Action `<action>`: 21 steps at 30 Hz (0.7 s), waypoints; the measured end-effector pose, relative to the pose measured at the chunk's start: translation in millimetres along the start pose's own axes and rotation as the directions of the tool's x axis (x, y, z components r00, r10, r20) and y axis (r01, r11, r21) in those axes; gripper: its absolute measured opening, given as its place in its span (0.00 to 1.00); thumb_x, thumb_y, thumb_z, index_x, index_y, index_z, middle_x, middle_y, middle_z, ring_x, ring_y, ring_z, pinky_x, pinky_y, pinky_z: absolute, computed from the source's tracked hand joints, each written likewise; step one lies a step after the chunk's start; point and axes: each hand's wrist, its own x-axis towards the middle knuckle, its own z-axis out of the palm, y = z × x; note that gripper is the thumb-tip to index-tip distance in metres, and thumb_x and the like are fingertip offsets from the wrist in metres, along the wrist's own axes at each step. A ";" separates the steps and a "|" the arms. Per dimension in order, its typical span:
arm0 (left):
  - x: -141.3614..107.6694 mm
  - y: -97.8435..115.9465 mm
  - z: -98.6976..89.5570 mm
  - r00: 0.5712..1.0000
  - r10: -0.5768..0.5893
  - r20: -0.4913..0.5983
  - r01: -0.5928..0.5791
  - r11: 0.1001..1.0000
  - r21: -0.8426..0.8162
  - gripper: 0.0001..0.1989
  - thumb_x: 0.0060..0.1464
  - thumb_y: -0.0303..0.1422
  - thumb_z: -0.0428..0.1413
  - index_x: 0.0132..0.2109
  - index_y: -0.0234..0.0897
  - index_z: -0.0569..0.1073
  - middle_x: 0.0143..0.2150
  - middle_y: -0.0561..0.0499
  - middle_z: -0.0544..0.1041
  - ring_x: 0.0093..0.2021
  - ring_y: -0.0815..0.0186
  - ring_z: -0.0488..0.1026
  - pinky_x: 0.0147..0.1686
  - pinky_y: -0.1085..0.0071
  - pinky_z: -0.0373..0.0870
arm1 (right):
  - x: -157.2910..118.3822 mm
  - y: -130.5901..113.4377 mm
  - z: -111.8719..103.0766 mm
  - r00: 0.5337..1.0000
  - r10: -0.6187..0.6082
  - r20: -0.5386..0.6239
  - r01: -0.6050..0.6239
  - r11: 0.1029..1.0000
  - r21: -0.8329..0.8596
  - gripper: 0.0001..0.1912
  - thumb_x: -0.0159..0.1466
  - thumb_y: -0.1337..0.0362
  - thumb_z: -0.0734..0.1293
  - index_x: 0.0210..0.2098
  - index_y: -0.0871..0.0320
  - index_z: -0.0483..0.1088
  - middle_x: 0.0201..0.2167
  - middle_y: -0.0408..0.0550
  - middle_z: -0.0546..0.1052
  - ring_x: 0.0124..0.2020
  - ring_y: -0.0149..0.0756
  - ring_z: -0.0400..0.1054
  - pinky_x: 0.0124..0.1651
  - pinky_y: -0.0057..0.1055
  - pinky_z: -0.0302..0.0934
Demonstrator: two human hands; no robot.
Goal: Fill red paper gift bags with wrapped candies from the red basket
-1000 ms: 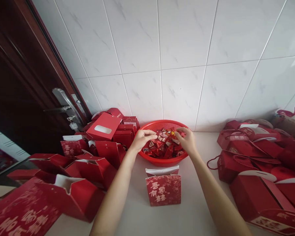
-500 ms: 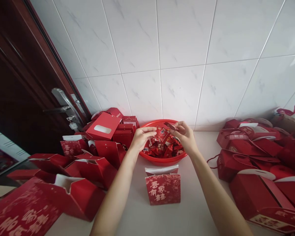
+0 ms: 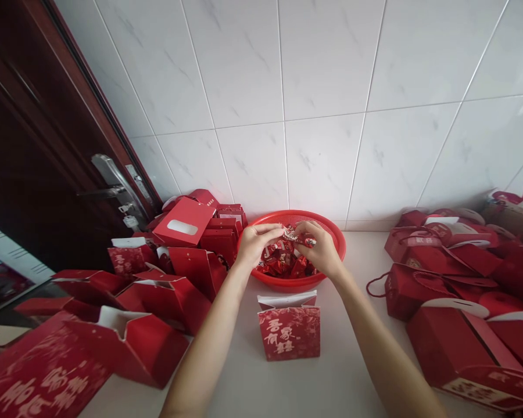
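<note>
Over a red plastic basket [image 3: 337, 247] of red-wrapped candies [image 3: 283, 264], my left hand [image 3: 255, 244] pinches a small wrapped candy [image 3: 290, 233] between thumb and fingertips. My right hand [image 3: 318, 245] comes from the other side, its fingers closed at the right end of the wrapper. Whether one or more pieces are between the hands cannot be made out. In front of the basket, a small red box [image 3: 289, 334] with pale characters stands upright with its top open.
Several open red boxes [image 3: 157, 348] crowd the left side of the white table [image 3: 331, 383]. Red boxes with cords [image 3: 422, 290] are piled on the right. A tiled wall [image 3: 322, 157] rises behind, and a dark door [image 3: 35, 116] with a handle is at the left.
My right hand has moved left, bringing its wrapped piece close to my left fingertips. My two hands are now nearly together over the basket.
</note>
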 end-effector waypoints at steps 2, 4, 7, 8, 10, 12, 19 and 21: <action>0.0 -0.4 0.0 1.000 0.011 -0.006 -0.011 0.999 0.041 0.13 0.27 0.32 0.72 0.28 0.37 0.83 0.31 0.49 0.83 0.34 0.61 0.79 0.43 0.63 0.75 | -0.1 -1.2 -0.6 0.998 0.006 0.058 -0.009 0.999 0.044 0.09 0.55 0.66 0.70 0.37 0.54 0.71 0.41 0.47 0.77 0.44 0.43 0.71 0.50 0.41 0.66; 0.0 -0.9 -0.5 0.999 0.033 0.008 -0.033 0.997 0.076 0.11 0.29 0.30 0.70 0.27 0.38 0.83 0.28 0.50 0.83 0.32 0.62 0.78 0.41 0.64 0.74 | 0.2 -2.4 -0.6 0.994 0.051 0.098 -0.065 0.988 0.139 0.14 0.56 0.60 0.73 0.41 0.53 0.71 0.44 0.49 0.77 0.48 0.44 0.71 0.53 0.43 0.65; -1.9 -0.1 -0.9 0.992 0.079 0.101 -0.089 0.991 0.101 0.08 0.32 0.30 0.69 0.26 0.38 0.82 0.28 0.51 0.82 0.31 0.63 0.77 0.39 0.65 0.74 | 1.1 -5.8 -1.9 0.978 0.173 0.114 -0.197 0.948 0.251 0.23 0.56 0.53 0.75 0.48 0.53 0.71 0.48 0.50 0.78 0.52 0.45 0.71 0.54 0.43 0.65; -3.0 0.7 -1.0 0.986 0.091 0.140 -0.106 0.989 0.100 0.08 0.32 0.31 0.69 0.26 0.38 0.82 0.28 0.51 0.82 0.32 0.63 0.77 0.39 0.65 0.74 | 1.5 -7.7 -3.3 0.969 0.203 0.139 -0.234 0.935 0.268 0.24 0.55 0.52 0.75 0.48 0.53 0.72 0.47 0.50 0.78 0.51 0.45 0.72 0.53 0.42 0.66; -4.2 2.3 -1.9 0.975 0.104 0.195 -0.125 0.987 0.098 0.09 0.33 0.31 0.70 0.28 0.37 0.82 0.30 0.51 0.82 0.33 0.63 0.78 0.40 0.66 0.74 | 1.9 -12.3 -7.4 0.947 0.235 0.220 -0.292 0.914 0.282 0.21 0.55 0.50 0.76 0.43 0.55 0.74 0.41 0.48 0.79 0.44 0.42 0.73 0.48 0.39 0.67; -1.8 3.9 -5.0 0.974 0.104 0.201 -0.126 0.987 0.098 0.13 0.33 0.33 0.71 0.32 0.36 0.83 0.33 0.50 0.83 0.35 0.63 0.78 0.42 0.65 0.74 | 1.8 -17.0 -12.0 0.927 0.255 0.277 -0.337 0.890 0.308 0.18 0.54 0.50 0.76 0.34 0.57 0.75 0.33 0.45 0.77 0.36 0.37 0.71 0.40 0.34 0.66; 46.9 -0.5 -30.0 0.988 -0.001 0.156 -0.108 0.715 0.690 0.14 0.52 0.38 0.59 0.42 0.35 0.81 0.43 0.45 0.82 0.43 0.62 0.78 0.45 0.67 0.73 | 1.6 -16.4 -14.4 0.905 0.411 0.107 -0.402 0.750 0.525 0.19 0.50 0.50 0.77 0.29 0.56 0.72 0.30 0.44 0.77 0.32 0.34 0.70 0.33 0.30 0.64; 63.4 -8.0 -33.9 0.977 -0.129 0.172 -0.062 0.600 0.798 0.07 0.47 0.33 0.63 0.33 0.35 0.81 0.34 0.47 0.82 0.36 0.61 0.77 0.38 0.68 0.72 | 3.0 -12.2 -11.9 0.884 0.467 0.038 -0.397 0.704 0.589 0.20 0.48 0.50 0.78 0.28 0.56 0.71 0.28 0.43 0.77 0.29 0.33 0.69 0.31 0.29 0.63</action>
